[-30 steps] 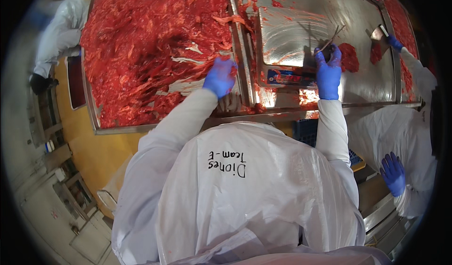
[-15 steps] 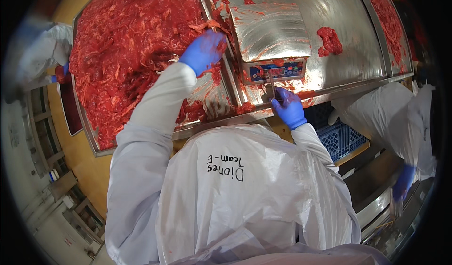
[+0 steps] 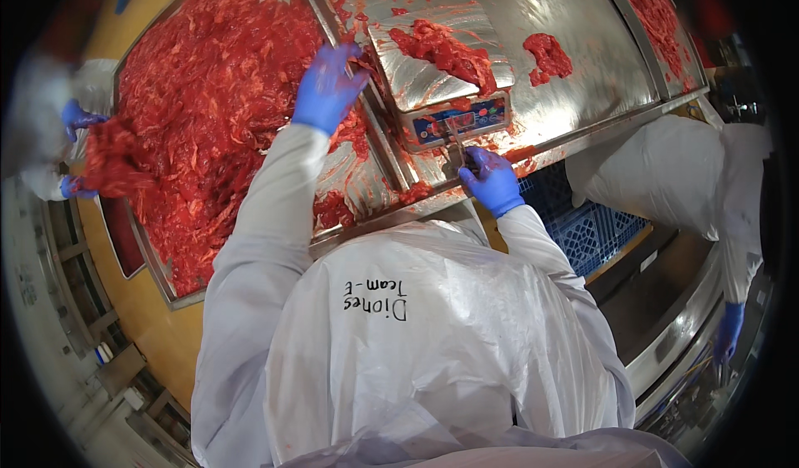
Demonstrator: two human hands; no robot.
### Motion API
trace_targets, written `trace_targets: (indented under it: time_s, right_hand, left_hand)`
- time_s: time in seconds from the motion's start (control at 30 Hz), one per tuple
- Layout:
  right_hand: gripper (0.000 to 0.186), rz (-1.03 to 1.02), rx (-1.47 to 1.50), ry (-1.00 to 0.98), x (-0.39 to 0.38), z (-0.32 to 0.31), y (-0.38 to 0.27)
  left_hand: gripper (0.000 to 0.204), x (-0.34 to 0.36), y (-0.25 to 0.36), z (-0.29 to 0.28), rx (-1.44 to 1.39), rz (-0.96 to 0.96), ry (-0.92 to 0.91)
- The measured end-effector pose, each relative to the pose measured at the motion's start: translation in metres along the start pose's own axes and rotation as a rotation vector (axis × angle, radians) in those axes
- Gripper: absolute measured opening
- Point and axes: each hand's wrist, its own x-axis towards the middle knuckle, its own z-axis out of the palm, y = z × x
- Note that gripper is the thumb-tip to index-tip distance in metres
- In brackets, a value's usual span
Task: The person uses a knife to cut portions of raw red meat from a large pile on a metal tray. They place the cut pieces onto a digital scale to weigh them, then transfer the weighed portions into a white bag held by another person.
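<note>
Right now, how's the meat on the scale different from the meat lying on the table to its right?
The scale piece is long and stretched out; the table piece is shorter and more bunched up. The scale piece also looks bigger than the table piece. The scale piece rests on the raised plate, while the table piece lies on the metal table. Both are red, and both sit on shiny metal.

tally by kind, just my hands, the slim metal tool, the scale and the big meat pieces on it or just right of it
Your blue-gloved hands: 2
Slim metal tool: 1
Digital weighing scale: 1
Large raw meat pieces: 2
Total: 6
</note>
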Motion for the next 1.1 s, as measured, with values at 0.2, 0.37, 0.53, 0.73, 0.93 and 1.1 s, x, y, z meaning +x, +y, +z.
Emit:
trace_targets:
  time_s: [0.2,0.37,0.53,0.73,0.93,1.1]
  right_hand:
    - [0.039,-0.067,-0.089,0.020,-0.001,0.003,-0.003]
    - [0.042,-0.015,-0.087,-0.002,0.002,0.004,-0.002]
    - [0.043,0.033,-0.118,-0.067,0.001,-0.001,-0.008]
    - [0.043,0.102,0.277,-0.044,-0.001,-0.001,-0.007]
    - [0.034,0.117,0.810,-0.130,0.064,-0.024,-0.066]
    - [0.031,0.328,1.011,-0.212,0.096,-0.033,-0.052]
  left_hand:
    - [0.016,-0.057,-0.113,0.036,0.401,0.036,-0.207]
    - [0.010,-0.025,-0.015,-0.010,-0.341,0.045,-0.236]
    - [0.017,0.000,0.086,-0.003,-0.423,0.215,-0.259]
    - [0.040,0.032,0.031,0.025,-0.520,0.321,-0.273]
    - [0.012,0.006,0.003,0.047,0.136,0.268,0.100]
    - [0.012,-0.005,-0.003,0.053,0.121,0.280,0.109]
